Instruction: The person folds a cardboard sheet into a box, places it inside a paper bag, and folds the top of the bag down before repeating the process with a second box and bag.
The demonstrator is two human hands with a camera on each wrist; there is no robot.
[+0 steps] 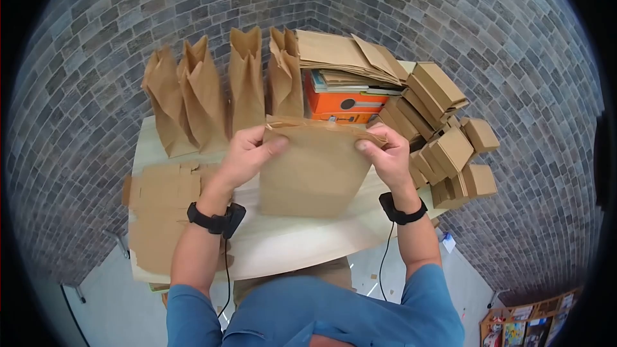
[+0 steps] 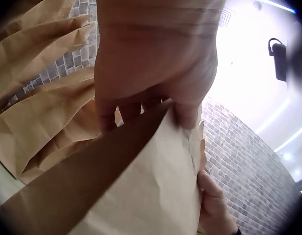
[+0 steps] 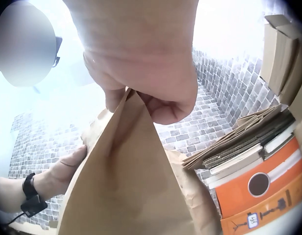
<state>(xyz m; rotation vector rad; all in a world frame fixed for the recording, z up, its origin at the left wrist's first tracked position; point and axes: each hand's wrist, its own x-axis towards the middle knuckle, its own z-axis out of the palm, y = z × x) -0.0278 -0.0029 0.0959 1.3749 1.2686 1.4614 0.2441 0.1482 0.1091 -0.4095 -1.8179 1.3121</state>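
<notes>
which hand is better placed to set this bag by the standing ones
Probably the left hand: it holds the paper bag on the side nearer the standing bags; the right hand is nearer the boxes.

Walls [image 1: 193, 6]: grey brick pattern, cornering at top centre.
Floor [image 1: 112, 295]: pale, lower left.
Table [image 1: 289, 234]: pale-topped, mid-frame.
Shelf [image 1: 533, 316]: wooden, lower right.
Light strips [image 2: 273, 116]: bright, left-wrist view's right side.

I have the left hand [image 1: 249, 154] pinching the upper left of the paper bag [image 1: 315, 177], the right hand [image 1: 393, 157] its upper right, thumbs on its near face.
</notes>
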